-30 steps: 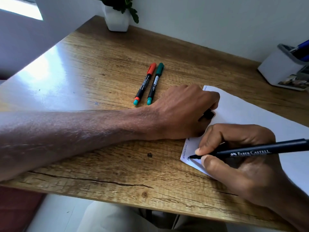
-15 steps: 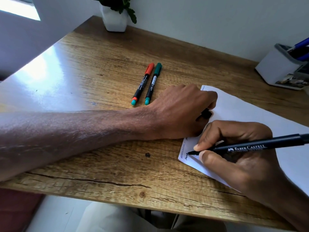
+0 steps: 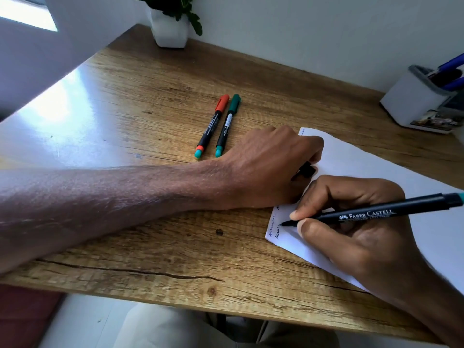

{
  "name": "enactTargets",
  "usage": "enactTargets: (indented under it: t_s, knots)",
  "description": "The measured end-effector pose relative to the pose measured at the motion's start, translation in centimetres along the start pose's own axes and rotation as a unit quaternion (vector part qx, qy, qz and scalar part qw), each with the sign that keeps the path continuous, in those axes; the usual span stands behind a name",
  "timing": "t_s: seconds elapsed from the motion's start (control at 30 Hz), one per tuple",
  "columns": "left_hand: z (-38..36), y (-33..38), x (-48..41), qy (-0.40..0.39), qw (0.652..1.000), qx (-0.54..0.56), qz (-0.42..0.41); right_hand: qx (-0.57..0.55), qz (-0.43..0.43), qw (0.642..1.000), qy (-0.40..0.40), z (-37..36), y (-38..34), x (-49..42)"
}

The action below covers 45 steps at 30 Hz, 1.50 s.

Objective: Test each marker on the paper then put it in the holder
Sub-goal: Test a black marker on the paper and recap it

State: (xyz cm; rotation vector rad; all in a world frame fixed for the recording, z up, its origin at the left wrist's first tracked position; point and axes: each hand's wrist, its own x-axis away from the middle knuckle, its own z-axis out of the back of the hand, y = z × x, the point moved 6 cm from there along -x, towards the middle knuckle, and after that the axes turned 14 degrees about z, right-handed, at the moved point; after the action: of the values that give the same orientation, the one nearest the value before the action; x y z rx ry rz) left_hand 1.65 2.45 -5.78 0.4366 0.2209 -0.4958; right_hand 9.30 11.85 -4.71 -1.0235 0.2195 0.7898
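Note:
My right hand (image 3: 351,222) grips a black Faber-Castell marker (image 3: 376,212), its tip touching the near left corner of the white paper (image 3: 364,162) beside wavy test lines. My left hand (image 3: 266,167) rests as a fist on the paper's left edge, closed around a small black cap (image 3: 307,169). A red-capped marker (image 3: 212,125) and a green-capped marker (image 3: 227,125) lie side by side on the wooden desk (image 3: 150,96), just left of my left hand. The white holder (image 3: 416,99) stands at the far right with several pens in it.
A white pot with a green plant (image 3: 172,23) sits at the desk's far corner against the wall. The desk's near edge runs across the bottom, with a person's lap below it. Sunlight glares on the desk's left side.
The marker tip has moved slightly along the paper's corner, adding to the black squiggle. My left hand and the two lying markers have stayed in place.

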Motion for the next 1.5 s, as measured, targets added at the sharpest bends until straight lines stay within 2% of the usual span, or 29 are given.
enactTargets:
  t_s: [0.33, 0.6, 0.77, 1.0, 1.17, 1.5]
  knots:
    - [0.3, 0.1, 0.0, -0.021, 1.000, -0.003, 0.000, -0.012, -0.020, 1.000, 0.004, -0.1, 0.1, 0.0]
    - [0.4, 0.1, 0.1, -0.006, 1.000, 0.008, -0.008, -0.017, -0.024, 0.999, 0.032, 0.2, 0.3, 0.1]
    - [0.7, -0.4, -0.1, -0.008, 0.997, 0.075, 0.013, -0.111, -0.024, 0.978, 0.173, 2.2, 0.9, 0.5]
    - [2.0, -0.6, -0.4, 0.019, 0.989, 0.148, 0.017, -0.107, -0.036, 0.952, 0.285, 5.0, 1.4, 0.6]
    - [2.2, 0.1, -0.2, 0.004, 0.990, 0.142, -0.002, -0.066, -0.019, 0.960, 0.271, 5.0, 1.3, 0.5]
    - [2.6, 1.2, 0.3, -0.009, 0.982, 0.184, -0.049, -0.048, -0.036, 0.963, 0.264, 5.0, 1.3, 0.4]
